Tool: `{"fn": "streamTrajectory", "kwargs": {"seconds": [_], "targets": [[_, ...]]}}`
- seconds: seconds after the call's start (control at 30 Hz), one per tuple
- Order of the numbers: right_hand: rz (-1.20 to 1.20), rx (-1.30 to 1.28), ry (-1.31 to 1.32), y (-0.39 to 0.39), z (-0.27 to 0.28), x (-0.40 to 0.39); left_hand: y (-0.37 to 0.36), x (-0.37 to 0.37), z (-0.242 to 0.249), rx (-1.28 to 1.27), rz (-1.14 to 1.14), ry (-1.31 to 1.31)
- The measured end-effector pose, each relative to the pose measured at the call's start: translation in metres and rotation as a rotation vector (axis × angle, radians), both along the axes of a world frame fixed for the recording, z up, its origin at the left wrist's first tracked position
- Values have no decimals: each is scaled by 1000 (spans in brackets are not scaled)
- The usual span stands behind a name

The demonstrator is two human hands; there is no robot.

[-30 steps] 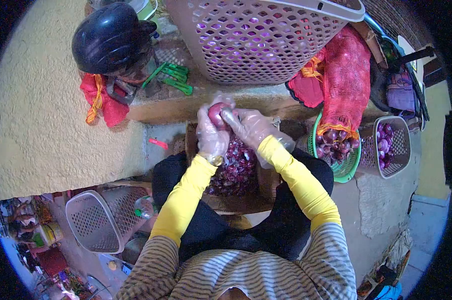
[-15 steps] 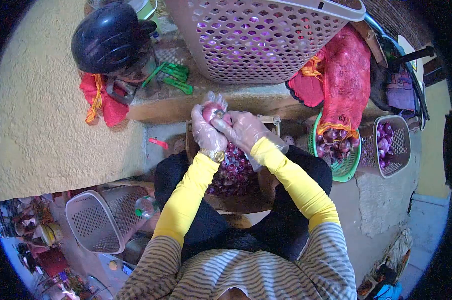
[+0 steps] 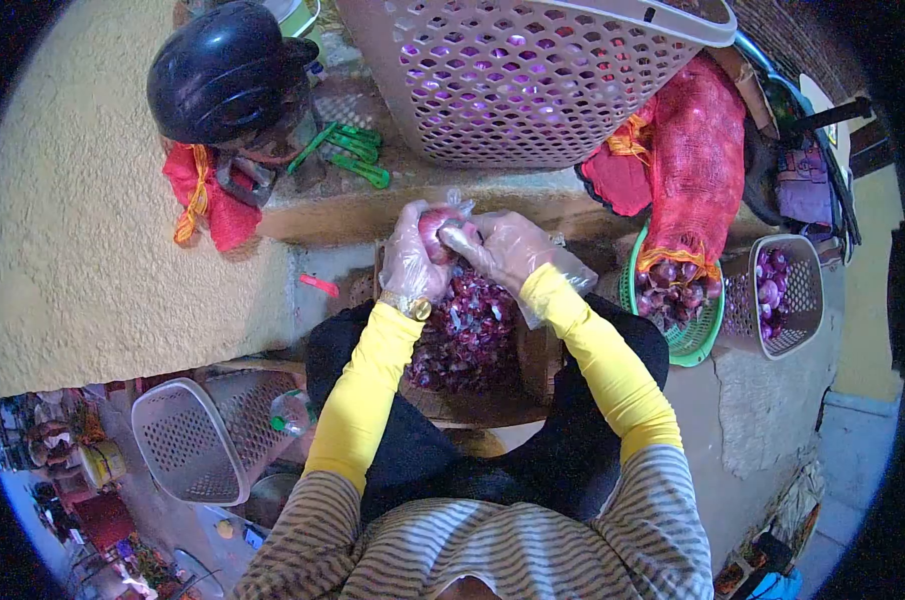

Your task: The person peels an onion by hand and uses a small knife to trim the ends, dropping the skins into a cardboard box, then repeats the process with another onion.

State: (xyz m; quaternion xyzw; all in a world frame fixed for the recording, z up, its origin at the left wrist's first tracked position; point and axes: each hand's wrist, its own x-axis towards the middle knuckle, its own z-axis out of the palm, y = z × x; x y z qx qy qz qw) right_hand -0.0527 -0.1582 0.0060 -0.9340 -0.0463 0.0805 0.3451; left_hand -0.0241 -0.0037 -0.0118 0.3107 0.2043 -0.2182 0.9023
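Note:
A red onion (image 3: pixel 432 228) is gripped in my left hand (image 3: pixel 411 262), which wears a clear plastic glove and has its fingers wrapped round it. My right hand (image 3: pixel 508 250), gloved the same way, is closed at the onion's right side, its thumb pressed towards the onion. A small pinkish thing shows between the right fingers; its kind is hard to make out. Below both hands, between my knees, a box-like container (image 3: pixel 473 408) holds a heap of red onion skins and scraps (image 3: pixel 468 335).
A large perforated basket (image 3: pixel 513 110) of onions stands ahead on the ledge, near a black helmet (image 3: pixel 223 75) and green plastic tools (image 3: pixel 353 150). At right, a red mesh sack (image 3: pixel 698 150) spills onions into a green basket (image 3: pixel 688 345), beside a smaller basket (image 3: pixel 798 325). Another basket (image 3: pixel 188 440) lies left.
Both hands have shifted slightly, the right one moving a little to the right and apart from the left. The onion is turned in the left hand, and more of the scraps below shows.

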Motion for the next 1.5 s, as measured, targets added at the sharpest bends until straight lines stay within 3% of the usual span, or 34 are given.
{"fn": "streamTrajectory", "kwargs": {"seconds": [0.17, 0.3, 0.37, 0.8, 0.9, 1.03, 1.1, 1.23, 1.33, 1.4, 1.5], "targets": [[-106, 138, 10, -3, 16, -2, 6, 5, -5, -73, -37, 54], [-82, 105, -7, -13, 16, 0, 9, 4, 7, -206, -39, 120], [77, -22, 8, -18, 26, 1, 15, 8, -5, -235, -80, 69], [335, -292, 76, -20, 44, -1, 23, 15, -1, -300, -123, -41], [257, -244, 87, -22, 31, 1, 21, 8, 10, -171, -119, -212], [79, 34, 62, -24, 25, 3, 25, 18, 0, -106, -167, -191], [-105, 322, -40, -23, 6, 4, 22, 15, 2, -129, -61, -133], [-140, 544, -28, -17, -19, 8, 18, 15, -9, -133, -4, -179], [-97, 503, -36, -16, -19, 10, 20, 15, -12, -144, -61, -144], [-124, 507, -17, -17, -11, 8, 22, 19, -9, -143, -245, -239], [-155, 570, 11, -17, -8, 9, 22, 15, -3, -93, -231, -283]]}}
